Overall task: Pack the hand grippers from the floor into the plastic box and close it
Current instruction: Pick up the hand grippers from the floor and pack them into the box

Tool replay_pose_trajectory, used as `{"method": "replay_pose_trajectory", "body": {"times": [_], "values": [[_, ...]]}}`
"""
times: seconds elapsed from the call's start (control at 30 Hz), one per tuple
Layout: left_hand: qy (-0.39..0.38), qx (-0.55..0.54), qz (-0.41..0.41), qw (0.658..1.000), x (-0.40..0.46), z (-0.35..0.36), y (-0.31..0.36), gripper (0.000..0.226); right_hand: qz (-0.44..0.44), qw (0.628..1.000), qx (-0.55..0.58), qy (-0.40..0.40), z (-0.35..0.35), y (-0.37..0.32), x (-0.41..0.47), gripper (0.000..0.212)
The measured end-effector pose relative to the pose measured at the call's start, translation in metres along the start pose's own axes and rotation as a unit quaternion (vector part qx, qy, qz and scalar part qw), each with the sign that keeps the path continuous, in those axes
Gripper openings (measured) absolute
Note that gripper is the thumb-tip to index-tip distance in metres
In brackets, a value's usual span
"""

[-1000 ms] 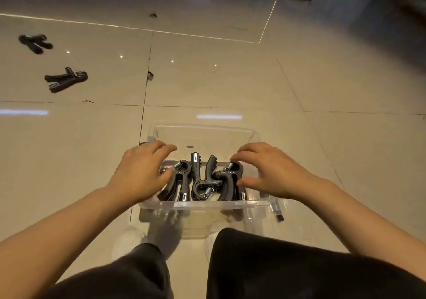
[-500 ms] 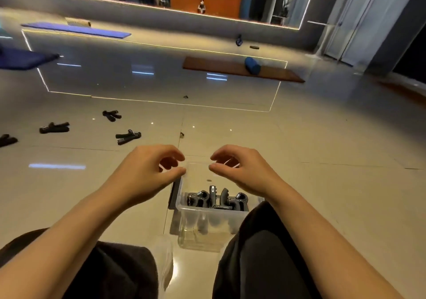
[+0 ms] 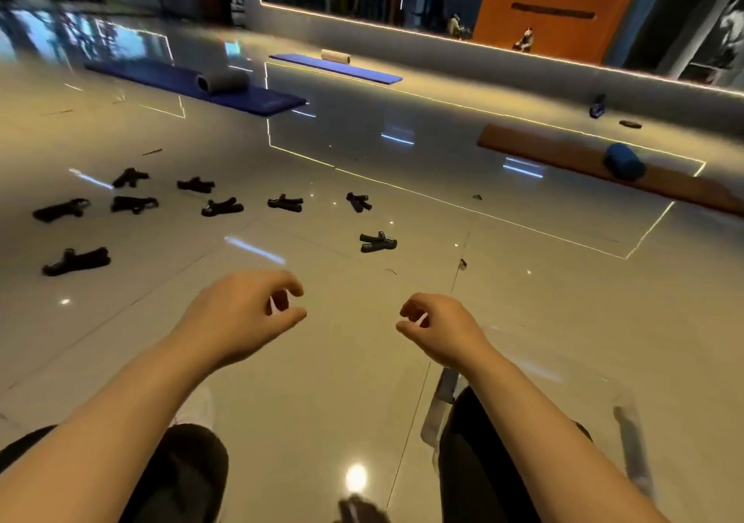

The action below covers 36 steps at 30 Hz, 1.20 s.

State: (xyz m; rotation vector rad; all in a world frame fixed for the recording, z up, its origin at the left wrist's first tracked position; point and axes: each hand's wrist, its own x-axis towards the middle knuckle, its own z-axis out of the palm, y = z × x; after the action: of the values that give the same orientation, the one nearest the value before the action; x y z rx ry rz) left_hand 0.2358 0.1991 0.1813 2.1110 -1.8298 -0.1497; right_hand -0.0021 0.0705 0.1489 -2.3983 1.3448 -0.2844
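So both hands hang empty over the floor point(image 3: 322, 393), fingers loosely curled: left hand point(image 3: 241, 313), right hand point(image 3: 439, 327). Nine black grippers lie scattered on the tiles ahead-left, the nearest one point(image 3: 377, 241) just beyond the hands, another point(image 3: 75, 260) far left. The clear box point(image 3: 443, 397) is barely visible, tucked behind the right forearm by the knee; its contents can't be made out.

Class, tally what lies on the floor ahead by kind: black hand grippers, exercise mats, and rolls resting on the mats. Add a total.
Hand grippers: 9
Mats: 3
Rolls: 3
Total: 15
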Motion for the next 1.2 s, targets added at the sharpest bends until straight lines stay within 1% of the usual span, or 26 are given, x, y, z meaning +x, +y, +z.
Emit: {"method": "replay_pose_trajectory", "body": {"times": [0.07,0.1,0.2,0.27,0.33,0.37,0.43,0.5,0.57,0.67,0.73,0.8,0.9,0.97,1.03,1.07,1.13,1.2], "values": [[0.03,-0.038,-0.027,0.998,0.002,-0.013,-0.019,0.017,-0.012,1.0,-0.019,-0.008,0.022,-0.01,0.02,0.026],[0.039,-0.036,-0.038,0.998,0.003,-0.018,-0.029,0.018,-0.017,0.999,-0.033,-0.021,0.033,-0.015,0.029,0.027],[0.031,-0.025,-0.07,0.997,0.01,-0.025,-0.06,0.024,-0.04,0.997,-0.049,-0.05,0.048,-0.039,0.057,0.029],[0.032,-0.028,-0.08,0.996,0.02,-0.03,-0.074,0.026,-0.071,0.997,-0.009,-0.03,0.037,-0.069,0.079,0.029],[0.053,-0.038,-0.081,0.995,0.034,-0.035,-0.083,0.026,-0.122,0.992,0.034,-0.01,0.016,-0.104,0.098,0.03],[0.066,-0.044,-0.087,0.993,0.042,-0.037,-0.085,0.026,-0.153,0.987,0.036,-0.011,0.004,-0.119,0.106,0.031],[0.087,-0.058,-0.095,0.99,0.057,-0.039,-0.089,0.026,-0.206,0.978,-0.005,-0.02,-0.017,-0.139,0.12,0.033],[0.096,-0.066,-0.093,0.989,0.071,-0.037,-0.09,0.028,-0.217,0.976,-0.03,-0.008,-0.027,-0.141,0.132,0.033],[0.093,-0.069,-0.087,0.989,0.083,-0.035,-0.094,0.029,-0.194,0.981,-0.015,0.0,-0.023,-0.129,0.143,0.032],[0.086,-0.067,-0.082,0.991,0.107,-0.027,-0.106,0.029,-0.137,0.99,-0.009,-0.042,0.0,-0.105,0.162,0.031],[0.085,-0.079,-0.08,0.99,0.131,-0.022,-0.111,0.028,-0.117,0.991,-0.011,-0.061,0.008,-0.095,0.182,0.032],[0.079,-0.09,-0.073,0.99,0.159,-0.013,-0.114,0.026,-0.121,0.991,-0.018,-0.058,0.007,-0.089,0.204,0.036],[0.047,-0.093,-0.073,0.992,0.196,0.01,-0.118,0.027,-0.112,0.992,-0.016,-0.051,0.0,-0.072,0.23,0.042],[0.015,-0.077,-0.068,0.995,0.221,0.023,-0.117,0.032,-0.091,0.993,-0.028,-0.064,-0.008,-0.055,0.244,0.049],[-0.012,-0.067,-0.042,0.997,0.25,0.026,-0.11,0.035,-0.057,0.995,-0.022,-0.077,-0.015,-0.036,0.259,0.059],[-0.007,-0.076,-0.028,0.997,0.265,0.022,-0.104,0.035,-0.042,0.996,-0.018,-0.081,-0.018,-0.028,0.267,0.061],[0.036,-0.101,0.008,0.994,0.295,0.0,-0.089,0.032,-0.015,0.996,-0.011,-0.088,-0.024,-0.014,0.285,0.061],[0.072,-0.098,0.051,0.991,0.323,-0.026,-0.075,0.032,0.007,0.995,-0.008,-0.098,-0.029,-0.005,0.305,0.059]]}}
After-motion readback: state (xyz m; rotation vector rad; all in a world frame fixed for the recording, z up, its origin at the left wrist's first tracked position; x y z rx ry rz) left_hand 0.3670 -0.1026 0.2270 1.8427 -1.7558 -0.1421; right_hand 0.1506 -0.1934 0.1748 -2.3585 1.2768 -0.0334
